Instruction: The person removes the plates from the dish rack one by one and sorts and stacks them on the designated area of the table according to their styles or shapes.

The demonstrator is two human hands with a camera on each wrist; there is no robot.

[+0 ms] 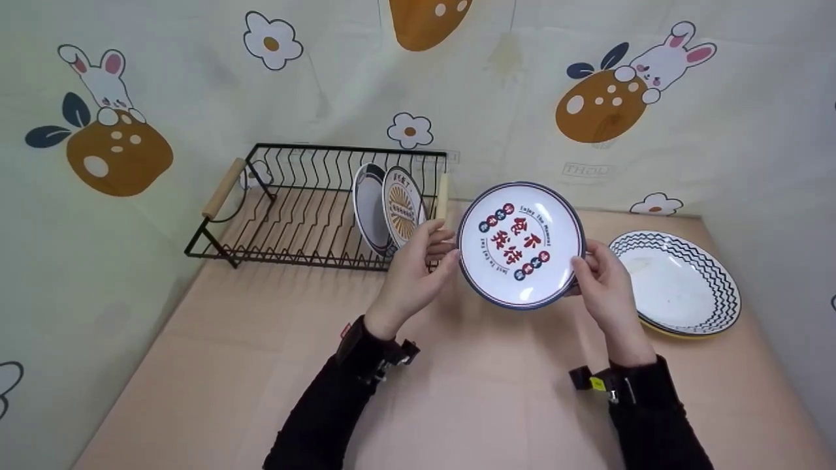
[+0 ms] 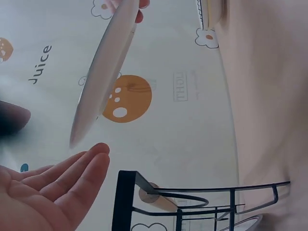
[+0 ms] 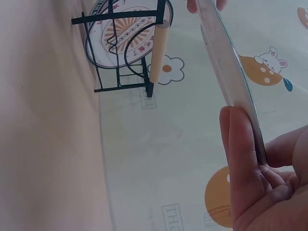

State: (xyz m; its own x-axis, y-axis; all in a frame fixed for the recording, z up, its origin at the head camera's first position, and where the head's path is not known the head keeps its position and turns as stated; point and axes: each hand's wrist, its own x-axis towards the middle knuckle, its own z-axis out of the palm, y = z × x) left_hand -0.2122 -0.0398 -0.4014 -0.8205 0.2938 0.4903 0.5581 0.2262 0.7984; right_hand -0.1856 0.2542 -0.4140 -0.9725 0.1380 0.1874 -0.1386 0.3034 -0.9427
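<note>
A round white plate [image 1: 521,245] with a dark blue rim and red lettering is up off the table, its printed face toward the head camera. My right hand [image 1: 609,281] pinches its right edge, thumb on the face and fingers behind, as the right wrist view also shows. At the plate's left edge is my left hand [image 1: 415,274]. Its fingers [image 2: 79,185] are fairly straight in the left wrist view, with a small gap between them and the plate's edge.
A black wire dish rack [image 1: 346,149] with wooden handles stands at the back left. Upright at its right end are a dark-patterned plate [image 1: 371,205] and a sunburst plate [image 1: 401,207]. Stacked dishes, topped by a zigzag-rimmed one [image 1: 673,284], sit at right.
</note>
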